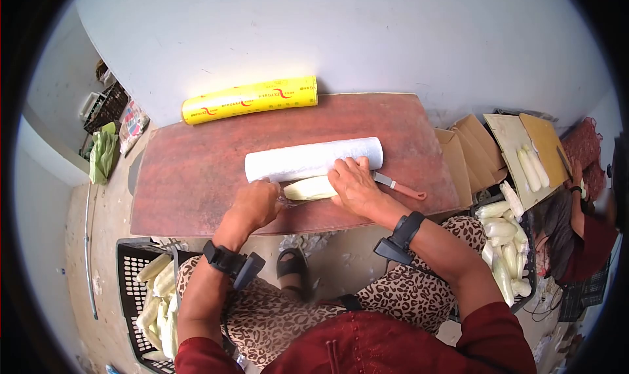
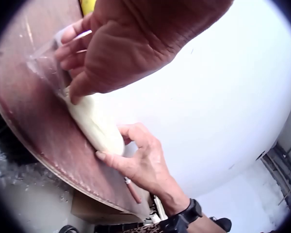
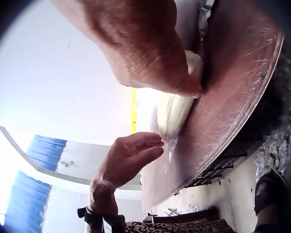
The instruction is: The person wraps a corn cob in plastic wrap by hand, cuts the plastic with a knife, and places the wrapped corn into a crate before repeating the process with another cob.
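Note:
A pale ear of corn in its husk (image 1: pixel 309 188) lies at the front of the roll of clear cling film (image 1: pixel 308 159) on the red-brown table. My right hand (image 1: pixel 356 185) grips the ear's right end, thumb on the near side and fingers over the top. At the other end, my left hand (image 1: pixel 257 205) has its fingers and thumb curled at a loose bit of film (image 2: pixel 46 68), which sticks out past the ear's tip. A small knife with a reddish handle (image 1: pixel 409 191) lies just right of my right hand.
A yellow printed film roll (image 1: pixel 252 100) lies at the table's back edge. Black crates (image 1: pixel 134 308) of pale ears stand on both sides of my legs. Cardboard boxes (image 1: pixel 468 151) are at the right. Another person's arm (image 1: pixel 576 197) shows at the far right, beside a board with ears.

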The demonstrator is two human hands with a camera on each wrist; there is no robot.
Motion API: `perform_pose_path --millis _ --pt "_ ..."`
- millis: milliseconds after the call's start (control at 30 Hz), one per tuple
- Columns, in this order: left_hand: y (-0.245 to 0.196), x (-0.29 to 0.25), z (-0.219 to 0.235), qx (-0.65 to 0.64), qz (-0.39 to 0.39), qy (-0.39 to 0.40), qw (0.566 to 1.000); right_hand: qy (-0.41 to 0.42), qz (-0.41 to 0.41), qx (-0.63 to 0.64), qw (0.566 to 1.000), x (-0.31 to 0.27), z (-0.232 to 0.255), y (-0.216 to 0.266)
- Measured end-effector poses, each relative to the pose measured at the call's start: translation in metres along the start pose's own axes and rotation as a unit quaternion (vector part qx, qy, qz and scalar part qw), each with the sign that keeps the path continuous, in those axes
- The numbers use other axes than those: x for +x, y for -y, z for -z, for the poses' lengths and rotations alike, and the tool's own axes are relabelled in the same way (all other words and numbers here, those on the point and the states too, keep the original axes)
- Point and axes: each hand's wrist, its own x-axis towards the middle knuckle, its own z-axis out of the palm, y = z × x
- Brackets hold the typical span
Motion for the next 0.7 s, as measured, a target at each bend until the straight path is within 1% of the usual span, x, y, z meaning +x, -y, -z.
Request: perform_pose_path --millis 100,133,233,333,433,533,633,700 --pt "-0.025 -0.005 0.014 -0.013 -0.042 -0.152 0.987 0.0 -0.006 0.007 1.0 0.001 0.0 0.001" --pt "-0.037 -0.005 0.017 -0.043 -0.059 -0.155 0.985 0.0 -0.008 0.007 1.0 0.001 0.0 0.001" --pt "-0.059 0.002 -0.011 -0.034 -0.152 -0.229 0.961 0.003 -0.011 0.005 1.0 0.002 -0.001 0.001" --pt "-0.066 0.013 -0.034 0.07 -0.146 -0.199 0.967 0.002 -0.015 0.006 1.0 0.002 0.0 0.001" --pt "-0.065 0.023 -0.045 0.114 -0.107 -0.225 0.962 -0.001 -0.014 0.007 1.0 0.003 0.001 0.001" --pt "-0.062 0.028 -0.048 0.113 -0.094 -0.228 0.962 0.002 -0.019 0.013 1.0 0.003 0.004 0.003" --pt "-0.06 0.033 -0.05 0.109 -0.113 -0.26 0.953 0.016 -0.023 0.014 1.0 0.004 0.007 0.004" --pt "-0.058 0.035 -0.051 0.099 -0.12 -0.26 0.953 0.01 -0.025 0.011 1.0 0.004 0.006 0.004"
